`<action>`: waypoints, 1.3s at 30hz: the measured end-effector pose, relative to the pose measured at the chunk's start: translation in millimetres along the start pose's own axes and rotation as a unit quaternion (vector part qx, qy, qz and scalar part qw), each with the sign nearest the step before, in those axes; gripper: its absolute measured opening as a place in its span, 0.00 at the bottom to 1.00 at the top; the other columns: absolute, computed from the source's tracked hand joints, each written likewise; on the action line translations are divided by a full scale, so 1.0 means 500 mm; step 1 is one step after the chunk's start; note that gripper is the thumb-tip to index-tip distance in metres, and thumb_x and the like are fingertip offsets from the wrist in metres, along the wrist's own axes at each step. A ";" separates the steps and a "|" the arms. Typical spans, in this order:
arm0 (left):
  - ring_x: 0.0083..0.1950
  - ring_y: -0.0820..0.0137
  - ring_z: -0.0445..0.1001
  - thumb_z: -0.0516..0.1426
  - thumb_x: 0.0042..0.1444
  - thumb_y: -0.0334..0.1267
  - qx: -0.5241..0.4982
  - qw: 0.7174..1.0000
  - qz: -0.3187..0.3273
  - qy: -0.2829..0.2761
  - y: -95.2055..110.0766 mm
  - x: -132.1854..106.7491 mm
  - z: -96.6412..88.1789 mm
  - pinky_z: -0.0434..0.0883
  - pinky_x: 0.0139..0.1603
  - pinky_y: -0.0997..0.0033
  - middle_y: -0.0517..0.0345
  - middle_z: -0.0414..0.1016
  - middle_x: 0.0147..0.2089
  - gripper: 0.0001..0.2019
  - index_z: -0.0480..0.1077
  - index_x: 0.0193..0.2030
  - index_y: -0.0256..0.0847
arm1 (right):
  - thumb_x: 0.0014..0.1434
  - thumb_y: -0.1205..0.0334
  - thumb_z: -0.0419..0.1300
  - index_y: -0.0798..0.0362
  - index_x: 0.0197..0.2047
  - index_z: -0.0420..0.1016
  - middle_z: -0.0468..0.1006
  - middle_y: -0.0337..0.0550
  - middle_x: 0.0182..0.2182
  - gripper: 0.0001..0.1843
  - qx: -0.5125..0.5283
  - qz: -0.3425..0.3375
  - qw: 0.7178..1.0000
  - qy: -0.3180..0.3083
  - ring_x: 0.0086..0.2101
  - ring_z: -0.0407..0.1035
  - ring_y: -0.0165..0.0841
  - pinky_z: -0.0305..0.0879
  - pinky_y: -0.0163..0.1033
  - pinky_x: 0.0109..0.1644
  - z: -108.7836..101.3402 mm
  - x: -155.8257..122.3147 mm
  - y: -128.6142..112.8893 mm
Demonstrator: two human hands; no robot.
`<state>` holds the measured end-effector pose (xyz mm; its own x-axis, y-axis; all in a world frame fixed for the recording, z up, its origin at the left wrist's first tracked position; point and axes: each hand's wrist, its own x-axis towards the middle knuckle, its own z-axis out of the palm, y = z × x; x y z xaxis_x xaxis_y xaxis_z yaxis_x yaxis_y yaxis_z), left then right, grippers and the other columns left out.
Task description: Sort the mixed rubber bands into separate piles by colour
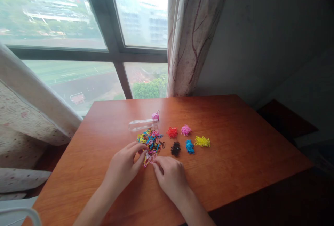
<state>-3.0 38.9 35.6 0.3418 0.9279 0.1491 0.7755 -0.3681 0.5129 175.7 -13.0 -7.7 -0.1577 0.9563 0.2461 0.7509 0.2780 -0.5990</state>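
A mixed heap of small coloured rubber bands (150, 139) lies on the wooden table (235, 142). My left hand (124, 165) and my right hand (171, 175) meet at the near edge of the heap, both pinching a few pale pink and yellow bands (149, 158). To the right lie sorted little piles: red (172, 132), pink (185, 130), yellow (202, 141), blue (189, 146) and black (175, 148). A clear plastic bottle (141, 124) with a pink cap lies on its side just behind the heap.
A window (104, 45) and a patterned curtain (193, 34) stand behind the table. A light curtain (28, 104) hangs at the left. A dark wall and a low dark surface (284, 118) are at the right.
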 end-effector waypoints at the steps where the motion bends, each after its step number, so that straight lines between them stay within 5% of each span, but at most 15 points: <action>1: 0.33 0.70 0.75 0.53 0.62 0.42 -0.001 1.000 -0.003 -0.001 -0.005 -0.013 0.005 0.67 0.32 0.74 0.61 0.77 0.36 0.09 0.74 0.42 0.46 | 0.63 0.68 0.55 0.48 0.40 0.75 0.81 0.38 0.34 0.08 0.004 0.001 1.000 0.001 0.35 0.74 0.33 0.59 0.32 0.39 0.000 -0.001 0.000; 7: 0.34 0.71 0.76 0.52 0.63 0.42 -0.018 1.000 -0.012 0.013 -0.021 -0.057 0.034 0.70 0.34 0.75 0.61 0.77 0.38 0.09 0.73 0.43 0.47 | 0.63 0.69 0.56 0.48 0.39 0.74 0.80 0.36 0.33 0.08 0.009 0.004 1.000 0.015 0.33 0.73 0.32 0.57 0.33 0.37 -0.001 -0.001 -0.001; 19: 0.36 0.70 0.78 0.52 0.64 0.44 0.008 1.000 -0.015 0.021 -0.025 -0.069 0.044 0.71 0.35 0.74 0.61 0.78 0.39 0.10 0.73 0.42 0.47 | 0.64 0.67 0.54 0.49 0.38 0.75 0.79 0.37 0.30 0.08 0.026 -0.005 0.998 0.062 0.31 0.72 0.32 0.58 0.33 0.37 -0.010 0.000 0.000; 30: 0.37 0.70 0.78 0.50 0.65 0.44 0.038 0.999 -0.012 0.004 -0.028 -0.070 0.048 0.69 0.34 0.74 0.62 0.77 0.40 0.10 0.72 0.41 0.49 | 0.65 0.59 0.55 0.50 0.38 0.78 0.78 0.39 0.26 0.11 -0.135 0.092 0.975 0.150 0.28 0.71 0.32 0.54 0.34 0.32 -0.181 0.078 0.152; 39: 0.37 0.70 0.78 0.50 0.65 0.44 0.036 0.999 -0.014 0.001 -0.024 -0.070 0.047 0.68 0.34 0.73 0.62 0.77 0.39 0.10 0.72 0.41 0.49 | 0.66 0.58 0.57 0.46 0.41 0.79 0.82 0.39 0.33 0.08 -0.286 0.214 0.933 0.036 0.31 0.73 0.33 0.47 0.35 0.29 -0.206 0.112 0.181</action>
<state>-11.9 9.3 4.2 0.3188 0.9378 0.1377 0.8203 -0.3457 0.4555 300.8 56.4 30.5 0.2627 0.9545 0.1414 0.9583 -0.2410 -0.1536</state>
